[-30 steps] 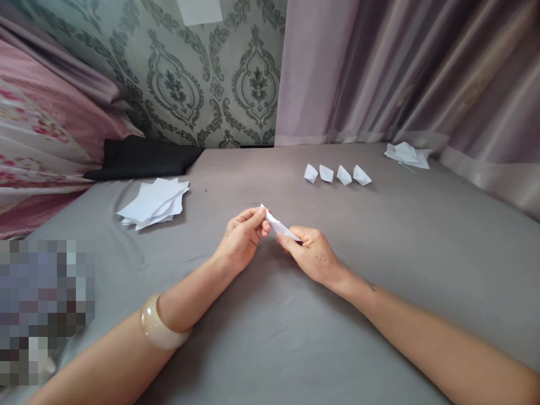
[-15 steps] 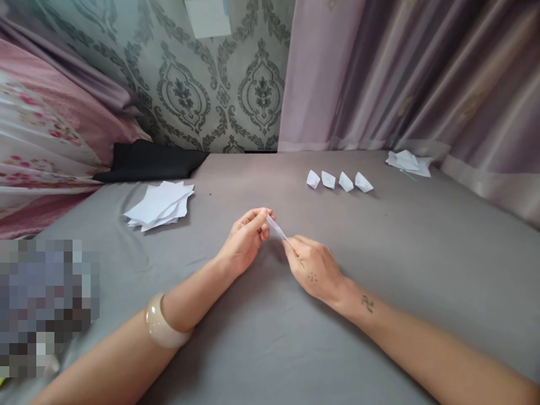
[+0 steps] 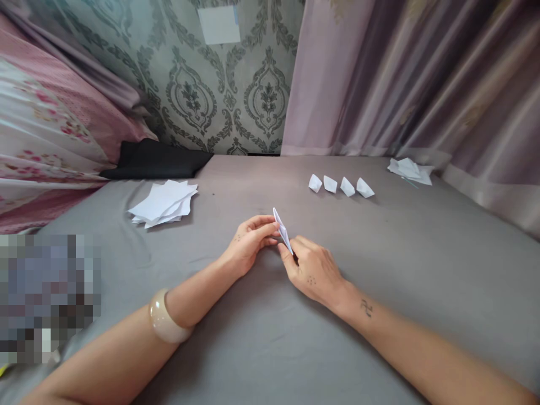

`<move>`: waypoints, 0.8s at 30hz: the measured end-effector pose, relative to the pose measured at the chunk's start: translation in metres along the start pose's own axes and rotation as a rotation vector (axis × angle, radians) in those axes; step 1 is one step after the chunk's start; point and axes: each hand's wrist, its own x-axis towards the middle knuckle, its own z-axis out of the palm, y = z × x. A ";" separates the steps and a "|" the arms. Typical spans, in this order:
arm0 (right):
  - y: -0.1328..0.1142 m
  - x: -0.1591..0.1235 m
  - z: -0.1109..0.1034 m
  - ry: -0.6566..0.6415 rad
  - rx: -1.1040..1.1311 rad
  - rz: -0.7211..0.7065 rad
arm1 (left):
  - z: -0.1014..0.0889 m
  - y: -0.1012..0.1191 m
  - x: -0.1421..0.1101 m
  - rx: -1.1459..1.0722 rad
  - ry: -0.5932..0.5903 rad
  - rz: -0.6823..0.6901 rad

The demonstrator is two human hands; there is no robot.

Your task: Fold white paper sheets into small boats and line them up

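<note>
A small piece of folded white paper (image 3: 283,231) is held up between my two hands, its narrow edge turned mostly toward me. My left hand (image 3: 254,241) pinches its left side with thumb and fingers. On the lower right end, my right hand (image 3: 313,264) grips it between thumb and curled fingers. Some fingertips behind the paper are hidden. Farther back on the grey cloth stand several small folded paper shapes (image 3: 330,184) in a row.
To the left lies a loose stack of white paper sheets (image 3: 164,203), with a black cloth (image 3: 158,159) behind it. More white papers (image 3: 410,170) rest at the far right by the curtain (image 3: 358,79). A patterned wall (image 3: 228,90) bounds the back.
The folded paper has turned so more of its folded side shows, and its layers look slightly parted. My left fingers have shifted along it; my right hand keeps its grip.
</note>
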 end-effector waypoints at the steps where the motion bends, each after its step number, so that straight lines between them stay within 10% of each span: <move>1: 0.000 0.000 -0.002 -0.012 0.061 0.011 | 0.000 0.000 0.000 0.004 0.004 -0.001; 11: 0.011 0.009 0.004 0.041 0.547 0.151 | -0.002 0.003 -0.002 0.052 -0.061 -0.019; 24: 0.014 0.011 0.003 0.042 0.501 0.221 | 0.009 0.001 -0.014 0.292 -0.079 0.158</move>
